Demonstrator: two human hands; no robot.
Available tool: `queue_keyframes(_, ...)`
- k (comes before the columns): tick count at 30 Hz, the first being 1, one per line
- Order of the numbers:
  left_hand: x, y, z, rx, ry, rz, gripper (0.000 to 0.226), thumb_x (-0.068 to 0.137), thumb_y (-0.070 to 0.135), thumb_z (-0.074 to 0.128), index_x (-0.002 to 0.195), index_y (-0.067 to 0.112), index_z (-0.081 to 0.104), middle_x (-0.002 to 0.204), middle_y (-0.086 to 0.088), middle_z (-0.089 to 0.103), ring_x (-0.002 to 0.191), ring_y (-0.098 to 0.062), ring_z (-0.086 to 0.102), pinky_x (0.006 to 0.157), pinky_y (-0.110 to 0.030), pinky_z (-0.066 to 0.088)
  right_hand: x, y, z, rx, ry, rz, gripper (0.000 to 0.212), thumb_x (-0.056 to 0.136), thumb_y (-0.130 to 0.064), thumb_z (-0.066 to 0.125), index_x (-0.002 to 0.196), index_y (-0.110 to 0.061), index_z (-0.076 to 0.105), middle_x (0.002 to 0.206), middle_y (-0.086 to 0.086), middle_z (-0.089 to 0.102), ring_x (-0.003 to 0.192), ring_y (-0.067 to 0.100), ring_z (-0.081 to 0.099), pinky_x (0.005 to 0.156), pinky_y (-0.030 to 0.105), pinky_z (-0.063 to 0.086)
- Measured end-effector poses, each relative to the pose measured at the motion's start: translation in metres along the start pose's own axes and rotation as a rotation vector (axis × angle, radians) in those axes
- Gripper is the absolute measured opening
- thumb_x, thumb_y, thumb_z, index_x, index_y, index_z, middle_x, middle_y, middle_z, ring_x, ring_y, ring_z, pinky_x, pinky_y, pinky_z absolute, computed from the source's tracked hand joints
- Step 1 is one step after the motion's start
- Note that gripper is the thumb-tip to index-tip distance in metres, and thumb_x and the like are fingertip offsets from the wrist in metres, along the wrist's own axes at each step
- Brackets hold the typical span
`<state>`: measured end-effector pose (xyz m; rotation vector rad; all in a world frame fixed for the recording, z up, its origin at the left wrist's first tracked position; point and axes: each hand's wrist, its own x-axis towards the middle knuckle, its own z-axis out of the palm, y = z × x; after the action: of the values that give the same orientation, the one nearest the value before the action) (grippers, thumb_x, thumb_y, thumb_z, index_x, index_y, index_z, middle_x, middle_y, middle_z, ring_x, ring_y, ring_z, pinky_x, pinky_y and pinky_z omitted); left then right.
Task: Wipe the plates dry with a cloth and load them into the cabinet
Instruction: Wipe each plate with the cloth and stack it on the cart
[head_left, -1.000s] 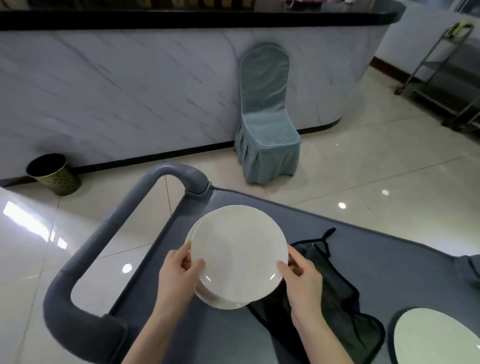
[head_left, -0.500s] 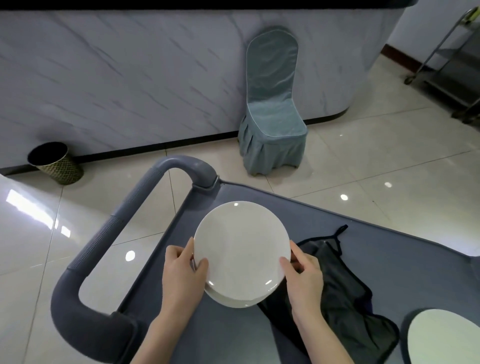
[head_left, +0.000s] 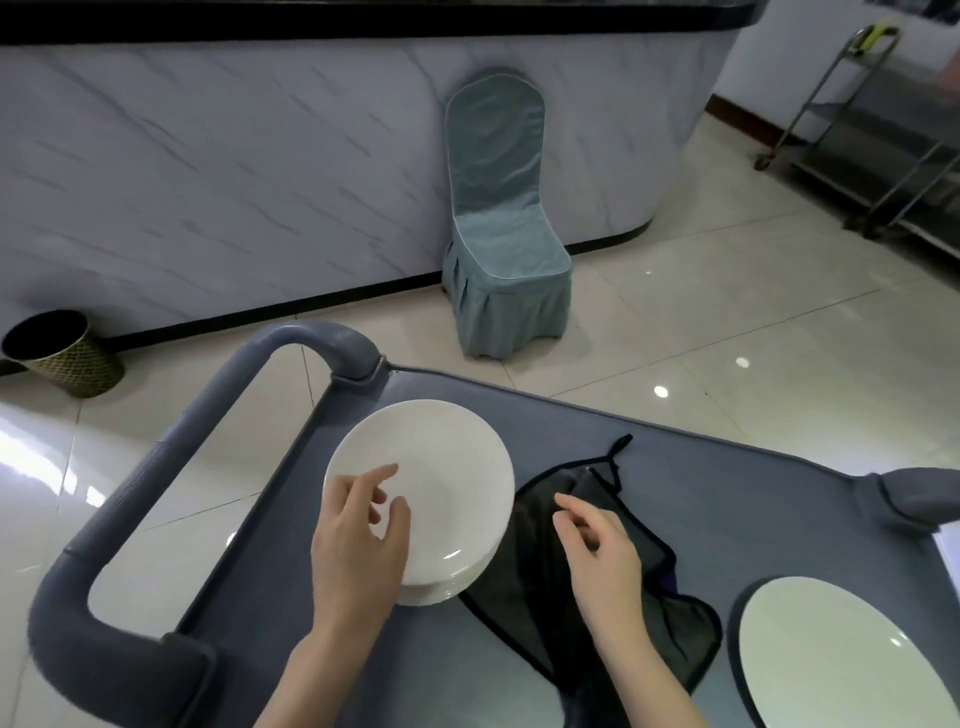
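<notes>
Grey cart (head_left: 753, 509): plate stack (head_left: 441, 467) beside dark cloth (head_left: 524, 587); left hand (head_left: 358, 545), right hand (head_left: 602, 556) hover, fingers (head_left: 374, 475) loose, empty.

Premises: restaurant or banquet service area. Evidence: skirted banquet chair (head_left: 504, 249) before a marble-faced bar counter (head_left: 260, 171), grey service cart (head_left: 727, 493) carrying stacked plates (head_left: 441, 467), steel trolley (head_left: 883, 135), glossy tiled floor (head_left: 727, 312).

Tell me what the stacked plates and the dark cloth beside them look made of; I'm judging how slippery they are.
The plates look like glazed white ceramic, possibly melamine: smooth, glossy, with a bright highlight near the rim. The cloth looks like thin dark fabric, perhaps microfibre: matte, limp folds, black stitched edging, a hanging loop.
</notes>
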<state>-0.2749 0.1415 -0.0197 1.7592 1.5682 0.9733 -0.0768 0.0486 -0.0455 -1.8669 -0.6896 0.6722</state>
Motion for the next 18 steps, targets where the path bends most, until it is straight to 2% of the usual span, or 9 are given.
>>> queue_keyframes(5,-0.039,0.041,0.059,-0.095,-0.261,0.122,0.025,0.089,0.010,0.065,0.104,0.030,0.069,0.084,0.014,0.059,0.080,-0.005,0.058,0.068,-0.010,0.043,-0.008,0.026,-0.070,-0.120,0.062,-0.026,0.017,0.096,-0.023,0.064,0.106,-0.033,0.072,0.104,-0.013,0.062,0.087,-0.005,0.060,0.072,0.010,0.046)
queue_keyframes(9,-0.079,0.069,0.116,-0.061,-0.504,0.194,0.021,0.090,0.018,0.066,0.107,0.030,0.069,0.086,0.014,0.061,0.080,-0.001,0.057,0.070,-0.007,0.041,-0.015,0.054,-0.134,-0.214,0.175,-0.020,0.018,0.092,-0.015,0.070,0.108,-0.023,0.072,0.101,-0.005,0.063,0.085,-0.001,0.061,0.075,0.004,0.042)
queue_keyframes(11,-0.098,0.083,0.143,-0.072,-0.591,0.188,0.023,0.090,0.020,0.067,0.111,0.027,0.069,0.081,0.010,0.062,0.077,-0.002,0.058,0.073,-0.008,0.043,-0.020,0.068,-0.167,-0.266,0.201,0.017,0.022,0.091,-0.015,0.071,0.112,-0.021,0.071,0.104,-0.002,0.063,0.090,0.004,0.060,0.079,0.009,0.042)
queue_keyframes(14,-0.126,0.102,0.181,-0.036,-0.721,0.143,0.023,0.089,0.023,0.068,0.112,0.026,0.069,0.075,0.010,0.064,0.077,-0.004,0.061,0.080,-0.017,0.048,-0.029,0.092,-0.216,-0.355,0.231,0.108,0.030,0.090,-0.019,0.072,0.119,-0.022,0.068,0.113,0.001,0.059,0.097,0.017,0.058,0.091,0.031,0.047)
queue_keyframes(16,-0.142,0.111,0.204,-0.019,-0.774,0.129,0.021,0.089,0.022,0.068,0.110,0.022,0.068,0.075,0.013,0.064,0.084,-0.006,0.064,0.084,-0.017,0.046,-0.036,0.108,-0.243,-0.428,0.273,0.157,0.038,0.087,-0.019,0.074,0.124,-0.018,0.066,0.118,0.006,0.056,0.104,0.023,0.056,0.093,0.035,0.046)
queue_keyframes(18,-0.154,0.118,0.225,0.013,-0.812,0.107,0.036,0.089,0.022,0.068,0.124,0.016,0.064,0.085,0.010,0.064,0.081,-0.007,0.061,0.083,-0.016,0.044,-0.041,0.120,-0.266,-0.500,0.309,0.215,0.046,0.085,-0.019,0.077,0.129,-0.015,0.064,0.122,0.010,0.054,0.112,0.029,0.053,0.095,0.035,0.043)
